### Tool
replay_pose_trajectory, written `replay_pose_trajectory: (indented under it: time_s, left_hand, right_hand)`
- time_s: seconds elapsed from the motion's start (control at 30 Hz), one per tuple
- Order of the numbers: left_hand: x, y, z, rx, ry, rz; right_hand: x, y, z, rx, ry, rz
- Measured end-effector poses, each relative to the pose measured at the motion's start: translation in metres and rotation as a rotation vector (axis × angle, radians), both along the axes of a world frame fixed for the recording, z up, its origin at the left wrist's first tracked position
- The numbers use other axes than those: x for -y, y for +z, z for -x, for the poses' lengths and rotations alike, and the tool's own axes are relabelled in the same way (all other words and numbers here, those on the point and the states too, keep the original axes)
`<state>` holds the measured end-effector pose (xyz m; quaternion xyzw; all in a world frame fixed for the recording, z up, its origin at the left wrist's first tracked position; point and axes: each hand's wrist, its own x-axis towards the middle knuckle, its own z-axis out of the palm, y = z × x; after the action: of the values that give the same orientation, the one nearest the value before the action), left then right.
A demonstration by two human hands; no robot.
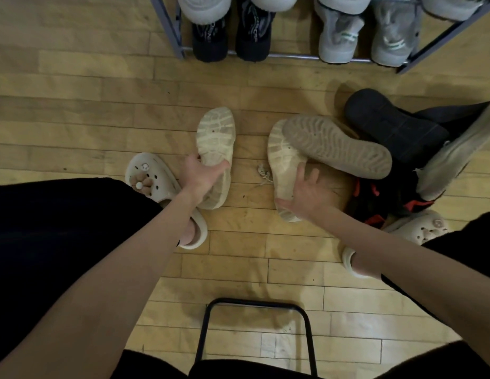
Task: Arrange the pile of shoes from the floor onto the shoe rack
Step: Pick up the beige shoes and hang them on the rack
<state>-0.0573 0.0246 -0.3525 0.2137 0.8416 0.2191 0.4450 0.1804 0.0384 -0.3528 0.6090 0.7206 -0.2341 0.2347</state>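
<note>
Cream tread-patterned soles (215, 149), a tan wavy-ridged sole (339, 146), a black sole (394, 124), pale wooden floor (74, 119).

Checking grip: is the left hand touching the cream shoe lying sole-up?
Touching. Head view shows the left hand wrapped around the cream shoe.

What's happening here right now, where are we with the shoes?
A person, apparently seated, is reaching down to the floor. The left hand grips one cream shoe, sole up; the right hand rests open on its mate, which is partly under a tan-soled shoe. More dark shoes remain piled at right. The shoe rack ahead already holds black and grey pairs on its bottom bar.
</note>
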Motion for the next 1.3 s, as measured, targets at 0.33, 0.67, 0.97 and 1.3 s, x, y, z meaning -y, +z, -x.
replay_pose_trajectory:
  time_s: [0.33, 0.67, 0.97, 1.3]
  left_hand:
    - [0.002, 0.04, 0.007, 0.294, 0.16, 0.052]
    - [-0.008, 0.162, 0.012, 0.627, 0.221, -0.218]
    - [-0.003, 0.24, -0.013, 0.94, -0.075, -0.332]
    - [-0.066, 0.29, -0.046, 0.819, -0.302, -0.485]
  right_hand:
    - [-0.021, 0.028, 0.021, -0.441, -0.585, 0.375]
    - [-0.044, 0.171, -0.006, -1.13, -0.855, 0.653]
    - [-0.03, 0.223, -0.053, -1.257, -0.803, 0.407]
    - [-0.072, 0.281, -0.08, -1.476, -0.925, -0.098]
